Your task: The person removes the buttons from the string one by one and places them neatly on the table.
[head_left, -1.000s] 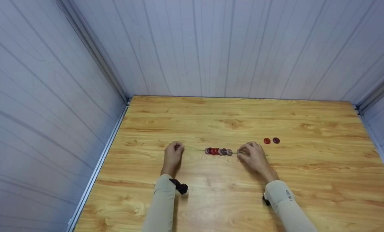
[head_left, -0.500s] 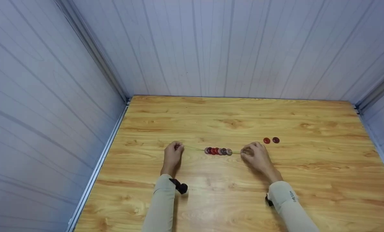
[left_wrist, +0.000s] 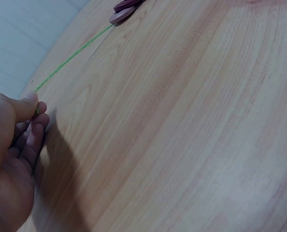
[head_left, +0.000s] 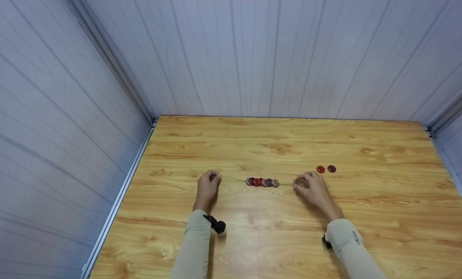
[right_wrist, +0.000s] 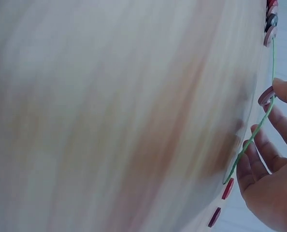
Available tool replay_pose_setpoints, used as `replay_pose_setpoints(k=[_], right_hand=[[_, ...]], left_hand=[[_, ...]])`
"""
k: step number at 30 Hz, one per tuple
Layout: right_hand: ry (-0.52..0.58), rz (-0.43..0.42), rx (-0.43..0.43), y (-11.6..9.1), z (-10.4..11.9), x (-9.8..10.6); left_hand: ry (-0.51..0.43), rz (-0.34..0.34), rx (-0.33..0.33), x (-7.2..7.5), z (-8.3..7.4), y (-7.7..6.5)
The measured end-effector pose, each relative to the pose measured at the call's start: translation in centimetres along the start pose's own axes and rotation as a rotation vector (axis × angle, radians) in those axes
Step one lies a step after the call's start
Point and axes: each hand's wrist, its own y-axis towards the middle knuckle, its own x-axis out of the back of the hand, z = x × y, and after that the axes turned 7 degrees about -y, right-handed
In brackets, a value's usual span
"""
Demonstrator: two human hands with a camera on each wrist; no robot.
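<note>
A green string (left_wrist: 68,59) runs through a row of several red, purple, grey and pinkish buttons (head_left: 258,181) in the middle of the wooden table. My left hand (head_left: 208,188) pinches the string's left end between thumb and fingers, holding it taut. To the right of the row, my right hand (head_left: 312,190) pinches one pinkish button (right_wrist: 266,95) by its edge between thumb and forefinger. The string appears to pass through this button, and its loose tail hangs past the palm in the right wrist view. The right hand's other fingers are loosely spread.
Just beyond the right hand, a red button (head_left: 320,169) and a dark purple button (head_left: 332,168) lie side by side on the table (head_left: 231,143). Pale panel walls (head_left: 254,58) close off the back and both sides.
My right hand has slid a little to the right, away from the row, so more string shows between them. The left hand and the row have stayed nearly still.
</note>
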Motion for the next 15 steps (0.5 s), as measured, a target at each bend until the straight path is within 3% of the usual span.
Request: replay_pose_setpoints(k=[15], right_hand=[[0.003,-0.016,-0.008,-0.6,-1.3,1.1]], left_hand=[[0.009,0.017,0.011,0.0,0.5,0.2]])
